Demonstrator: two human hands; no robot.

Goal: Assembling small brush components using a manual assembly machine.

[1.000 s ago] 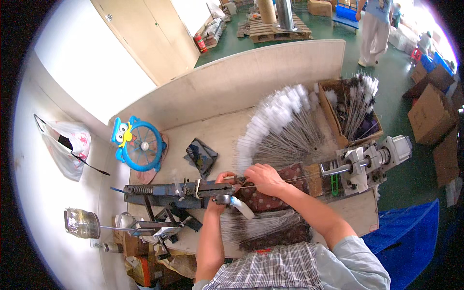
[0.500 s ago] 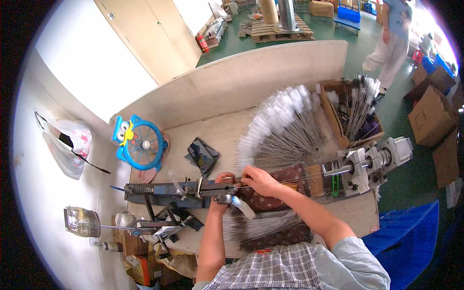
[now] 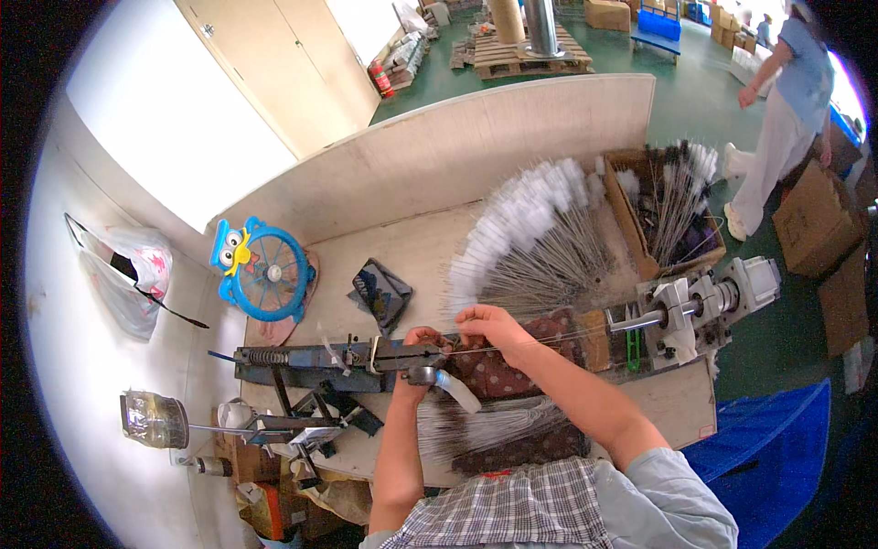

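Note:
A long dark metal clamp bar [image 3: 311, 356] lies across the bench in front of me. My left hand [image 3: 422, 340] is closed around its right end, fingertips at the jaw; what they pinch is hidden. Thin wire [image 3: 558, 339] stretches from there to the shaft of a metal spindle unit [image 3: 681, 316] at the right. Just above the wire's left end is my right hand [image 3: 489, 327], its fingers loosely bent and apart. Below the jaw hangs a round grey fitting [image 3: 422, 376] with a whitish tube [image 3: 459, 392]. A bundle of straight wires [image 3: 494, 425] lies close to my body.
White-tipped wire brushes [image 3: 521, 220] fan out behind my hands. A cardboard box [image 3: 629, 224] holds more brushes. At the left stand a blue toy-shaped fan [image 3: 274, 273] and a dark plastic bag [image 3: 382, 295]. A low panel [image 3: 476, 137] edges the bench; a person [image 3: 782, 119] is beyond it.
My right hand has lifted slightly off the wire, its fingers loosening. My left hand stays at the jaw. The person in the background has moved to the right.

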